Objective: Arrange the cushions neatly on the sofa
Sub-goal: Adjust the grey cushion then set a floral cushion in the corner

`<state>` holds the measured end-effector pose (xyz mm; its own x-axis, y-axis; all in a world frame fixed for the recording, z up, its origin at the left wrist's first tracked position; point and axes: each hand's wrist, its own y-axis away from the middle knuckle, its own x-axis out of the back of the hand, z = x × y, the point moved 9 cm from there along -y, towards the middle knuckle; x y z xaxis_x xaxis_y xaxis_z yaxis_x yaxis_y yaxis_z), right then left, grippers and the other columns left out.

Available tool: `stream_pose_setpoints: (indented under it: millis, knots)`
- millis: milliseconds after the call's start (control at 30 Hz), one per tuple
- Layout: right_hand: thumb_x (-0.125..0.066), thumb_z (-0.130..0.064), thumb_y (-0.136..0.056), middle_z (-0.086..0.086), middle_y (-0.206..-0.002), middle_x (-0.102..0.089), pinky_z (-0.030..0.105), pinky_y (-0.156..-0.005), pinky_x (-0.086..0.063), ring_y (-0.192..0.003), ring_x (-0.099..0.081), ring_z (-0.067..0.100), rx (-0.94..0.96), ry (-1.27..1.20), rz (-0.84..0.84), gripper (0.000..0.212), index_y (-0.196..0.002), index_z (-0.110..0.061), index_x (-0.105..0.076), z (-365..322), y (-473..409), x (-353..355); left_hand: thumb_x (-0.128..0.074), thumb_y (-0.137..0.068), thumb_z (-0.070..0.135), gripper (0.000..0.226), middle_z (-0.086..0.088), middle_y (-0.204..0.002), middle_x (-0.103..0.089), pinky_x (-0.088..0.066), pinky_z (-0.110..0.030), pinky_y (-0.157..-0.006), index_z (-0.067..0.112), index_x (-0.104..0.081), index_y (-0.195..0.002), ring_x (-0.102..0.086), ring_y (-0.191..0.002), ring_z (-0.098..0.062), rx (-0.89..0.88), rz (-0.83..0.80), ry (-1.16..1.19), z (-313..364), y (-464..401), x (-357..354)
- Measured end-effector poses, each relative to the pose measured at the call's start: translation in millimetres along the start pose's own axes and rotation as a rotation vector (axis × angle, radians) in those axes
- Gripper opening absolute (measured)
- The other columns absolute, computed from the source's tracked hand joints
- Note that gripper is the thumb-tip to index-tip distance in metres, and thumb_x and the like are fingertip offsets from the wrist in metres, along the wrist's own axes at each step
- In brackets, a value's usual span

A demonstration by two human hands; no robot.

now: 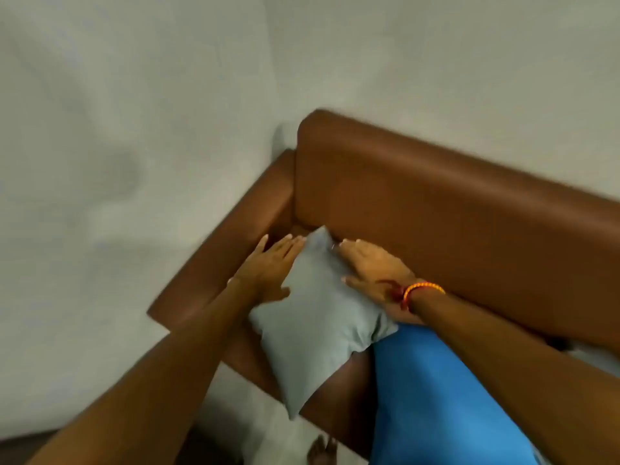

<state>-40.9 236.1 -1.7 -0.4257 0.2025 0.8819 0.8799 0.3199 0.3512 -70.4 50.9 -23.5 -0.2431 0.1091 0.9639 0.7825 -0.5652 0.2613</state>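
- Here we see a brown sofa (436,203) standing in the corner of a room, with pale walls (134,112) behind it and at its side.
- A grey-green cushion (315,317) lies on the seat at the armrest end, in the corner where the armrest (235,243) meets the backrest; its far tip points into that corner and its near tip hangs over the front edge of the seat.
- Our left hand (268,266) lies flat against the left side of the cushion, fingers stretched out and together, thumb resting on the fabric. Its grip is open; it presses and does not clutch.
- Our right hand (372,273) lies on the right side of the cushion, also with straight fingers, palm down. This grip is open too, touching the cushion but not closed around it.
- On the right wrist there is an orange and yellow bracelet (422,290).
- A blue cloth (436,397), maybe clothing, covers the lower right area, and it touches the right corner of the cushion.
- Below the sofa edge we see a light floor (255,414) and a bare foot (322,451), both blurred.
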Motion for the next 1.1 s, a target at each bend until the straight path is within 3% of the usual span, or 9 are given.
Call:
stream_pose_setpoints:
  millis: [167,367,533,633,700,767,833,967,1100]
  knots:
    - [-0.063,-0.054,-0.086,0.003,-0.175,0.001,0.048,-0.129,-0.011,-0.162,-0.005,0.022,0.126,0.171,-0.236,0.103,-0.165,-0.017,-0.009,-16.0,-6.4,-205.4,-0.05,-0.105,0.026,0.085,0.0,-0.173,0.01,-0.005,-0.057,-0.129,0.02,0.014,-0.161,0.012,-0.159,-0.023,0.003,-0.149,-0.161,-19.6,65.7,-183.0]
    - [-0.051,-0.017,-0.082,0.017,-0.172,-0.016,0.064,-0.12,-0.031,-0.158,-0.018,0.036,0.162,0.458,0.167,0.09,-0.163,-0.004,-0.016,-7.3,-20.2,-281.5,-0.063,-0.099,0.035,0.095,-0.008,-0.171,0.01,-0.013,-0.065,-0.125,0.013,0.003,-0.163,0.01,-0.158,-0.029,0.109,0.044,-0.204,-15.6,49.5,-245.2]
    - [-0.067,-0.024,-0.078,0.015,-0.165,-0.036,0.062,-0.125,-0.024,-0.154,-0.033,0.034,0.203,0.263,0.178,0.087,-0.157,-0.004,-0.036,5.1,-33.9,-254.0,-0.087,-0.077,0.031,0.086,-0.013,-0.158,-0.047,-0.029,-0.072,-0.117,0.008,-0.049,-0.15,-0.04,-0.149,-0.034,0.002,0.245,-0.082,-17.8,35.3,-200.6]
    - [-0.067,-0.023,-0.074,0.012,-0.161,-0.045,0.044,-0.131,-0.009,-0.153,-0.038,0.027,0.15,-0.085,0.096,0.086,-0.155,-0.005,-0.041,33.6,-36.2,-195.2,-0.075,-0.073,0.02,0.061,-0.015,-0.134,-0.068,-0.028,-0.076,-0.115,0.005,-0.066,-0.132,-0.063,-0.129,-0.035,-0.073,0.401,-0.008,-21.7,22.5,-151.0]
    - [-0.071,-0.011,-0.072,0.014,-0.141,-0.062,0.042,-0.127,-0.026,-0.136,-0.056,0.029,0.101,-0.327,0.158,0.071,-0.141,-0.003,-0.056,52.4,-36.0,-143.6,-0.061,-0.081,0.028,0.048,-0.013,-0.117,-0.074,-0.03,-0.076,-0.114,0.004,-0.07,-0.121,-0.071,-0.112,-0.032,-0.076,0.477,0.121,-20.2,11.6,-115.4]
    - [-0.071,-0.02,-0.076,0.0,-0.106,-0.072,0.039,-0.093,-0.049,-0.102,-0.066,0.017,0.047,-0.482,0.325,0.037,-0.112,-0.015,-0.067,71.7,-32.6,-83.3,-0.052,-0.087,0.037,0.048,-0.012,-0.108,-0.075,-0.034,-0.072,-0.114,0.002,-0.071,-0.115,-0.073,-0.101,-0.032,-0.044,0.53,0.238,-18.9,-9.0,-75.4]
    - [-0.064,-0.036,-0.079,-0.011,-0.083,-0.065,0.037,-0.066,-0.045,-0.076,-0.059,0.01,-0.025,-0.606,0.46,0.018,-0.092,-0.023,-0.062,92.6,-30.9,-37.4,-0.046,-0.094,0.051,0.059,-0.014,-0.107,-0.075,-0.041,-0.061,-0.113,0.002,-0.069,-0.116,-0.071,-0.102,-0.033,0.024,0.563,0.326,-20.6,-36.8,-37.3]
    - [-0.061,-0.044,-0.083,0.011,-0.081,-0.073,0.041,-0.062,-0.05,-0.069,-0.065,0.025,-0.153,-0.682,0.635,0.035,-0.098,-0.014,-0.067,135.1,-39.5,18.5,-0.042,-0.099,0.056,0.059,-0.013,-0.096,-0.074,-0.049,-0.047,-0.091,0.007,-0.069,-0.117,-0.068,-0.091,-0.033,0.124,0.607,0.428,-22.8,-98.7,22.2]
    - [-0.059,-0.041,-0.088,0.002,-0.078,-0.07,0.037,-0.063,-0.048,-0.069,-0.063,0.021,-0.262,-0.623,0.683,0.028,-0.092,-0.014,-0.064,177.4,-59.9,29.1,-0.039,-0.108,0.048,0.045,-0.011,-0.094,-0.071,-0.051,-0.052,-0.089,0.011,-0.065,-0.112,-0.065,-0.091,-0.033,0.159,0.518,0.428,-23.8,-163.0,29.4]
